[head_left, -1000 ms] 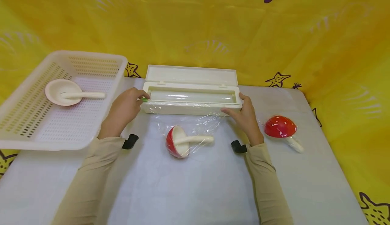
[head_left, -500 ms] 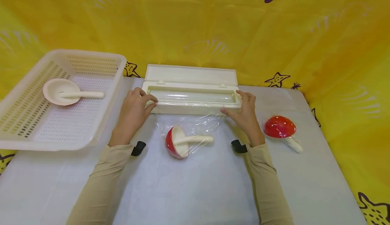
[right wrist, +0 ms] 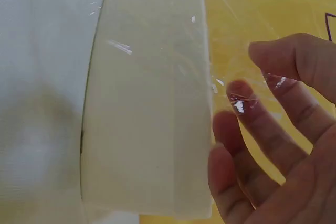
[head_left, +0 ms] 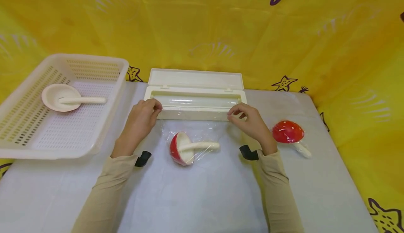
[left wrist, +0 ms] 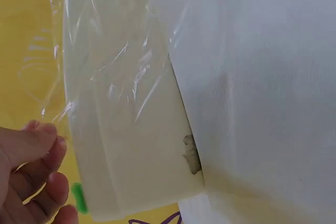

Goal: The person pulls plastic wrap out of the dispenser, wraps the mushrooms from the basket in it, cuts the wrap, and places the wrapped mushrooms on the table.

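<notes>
Both hands are at the front edge of a white cling film dispenser [head_left: 195, 114], whose lid stands raised at the back. My left hand [head_left: 141, 121] pinches the film's left edge between thumb and fingertips. At the right, my right hand [head_left: 250, 122] pinches the other edge, its remaining fingers loosely bent. Clear cling film [left wrist: 121, 72] stretches between the hands over the dispenser's front. In the head view it reaches forward to a red and white mushroom-shaped ladle [head_left: 183, 149], lying with its bowl tipped sideways and its white handle pointing right. The film roll [head_left: 195, 101] lies inside the dispenser.
A white perforated basket [head_left: 104, 131] at the left holds another ladle [head_left: 61, 98], bowl up. To the right lies a red, white-dotted ladle [head_left: 288, 132] in film, bowl down. A yellow patterned cloth [head_left: 195, 26] rises behind the white-covered table [head_left: 195, 198].
My left hand has left the green tab at the dispenser's left end and moved right onto the film. My right hand has let go of the dispenser's right end and now pinches the film.
</notes>
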### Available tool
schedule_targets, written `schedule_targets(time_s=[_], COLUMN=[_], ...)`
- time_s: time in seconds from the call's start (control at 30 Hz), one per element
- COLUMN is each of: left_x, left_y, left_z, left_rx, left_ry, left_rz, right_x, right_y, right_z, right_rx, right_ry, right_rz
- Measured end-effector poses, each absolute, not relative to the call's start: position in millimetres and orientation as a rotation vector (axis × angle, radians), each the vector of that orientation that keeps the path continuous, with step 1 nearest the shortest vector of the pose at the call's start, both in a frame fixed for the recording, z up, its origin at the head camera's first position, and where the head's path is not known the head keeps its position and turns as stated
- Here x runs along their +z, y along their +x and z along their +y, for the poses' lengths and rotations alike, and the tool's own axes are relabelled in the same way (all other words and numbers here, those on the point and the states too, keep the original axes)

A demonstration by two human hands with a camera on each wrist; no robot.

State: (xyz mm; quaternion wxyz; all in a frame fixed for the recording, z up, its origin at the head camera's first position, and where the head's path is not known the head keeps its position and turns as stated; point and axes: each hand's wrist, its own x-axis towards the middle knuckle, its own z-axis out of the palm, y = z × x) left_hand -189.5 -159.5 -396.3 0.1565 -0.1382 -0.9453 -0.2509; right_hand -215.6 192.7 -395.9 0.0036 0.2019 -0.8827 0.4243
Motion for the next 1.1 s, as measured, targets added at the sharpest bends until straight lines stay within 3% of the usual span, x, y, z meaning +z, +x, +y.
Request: schedule_targets(time_s=[0.53, 0.77, 1.1], left_x=[-378, -365, -372], left_y=[-160, -146, -137], left_z=[-164, -168, -150], left_rx=[-1.247, -1.401, -0.896], left_ry=[-0.416, -0.583, -0.835], left_rz=[-2.776, -2.978, -3.046], right_x=[-384, -379, -375], right_y=[-208, -205, -201], right_z=[196, 193, 188], right_rx=[1.613, 1.608, 1.599], right_ry=[0.756, 0.838, 0.888], right_rz=[-2.809, -2.815, -2.820])
